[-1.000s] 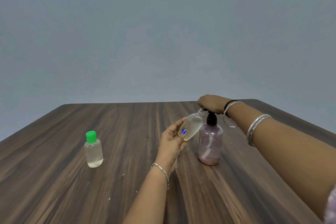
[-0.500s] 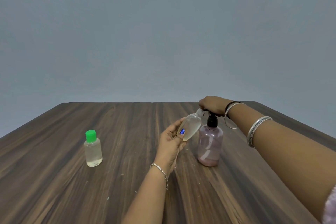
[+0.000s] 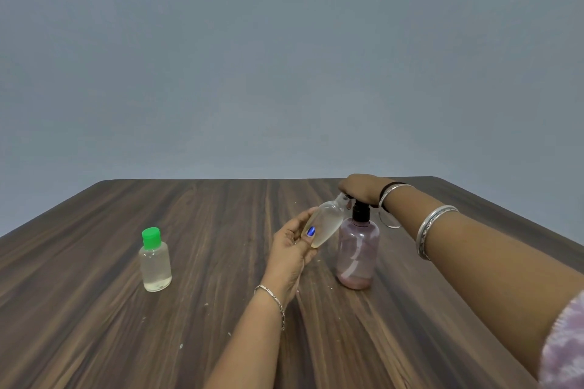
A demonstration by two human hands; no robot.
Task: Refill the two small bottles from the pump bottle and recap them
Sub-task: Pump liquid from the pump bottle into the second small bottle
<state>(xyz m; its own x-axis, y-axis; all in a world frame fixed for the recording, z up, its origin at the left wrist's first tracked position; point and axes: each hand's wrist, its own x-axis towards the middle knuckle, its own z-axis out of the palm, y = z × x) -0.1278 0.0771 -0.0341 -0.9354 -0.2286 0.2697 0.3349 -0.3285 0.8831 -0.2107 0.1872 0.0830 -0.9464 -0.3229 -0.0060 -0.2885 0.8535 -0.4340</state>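
Dark wood grain runs the length of the surface point(image 3: 221, 309), which ends at a far edge against a plain grey-blue wall point(image 3: 284, 73).

Near the right of the surface, about midway between near and far edges, stands the pump bottle point(image 3: 357, 254), upright, translucent pink, with a thin layer of liquid at its bottom and a black collar at the neck. The right hand point(image 3: 361, 188) lies on top of its pump head, palm down and fingers bent over the front; the pump head itself is hidden under the hand. Silver bangles point(image 3: 431, 229) circle that forearm, and a patterned sleeve point(image 3: 565, 347) shows at the right border.

The left hand point(image 3: 294, 246) holds the uncapped small bottle point(image 3: 325, 223) just beside the pump bottle, on its left, lifted off the surface. Thumb and fingers are curled around its lower body, the thumbnail painted blue. This bottle is clear, tilted with its open neck pointing up and right, right under the fingers of the right hand; the nozzle cannot be seen. A thin chain bracelet point(image 3: 275, 300) hangs at the left wrist.

Well apart, toward the left edge, the capped small bottle point(image 3: 155, 262) stands upright with a green cap and a little clear liquid inside.
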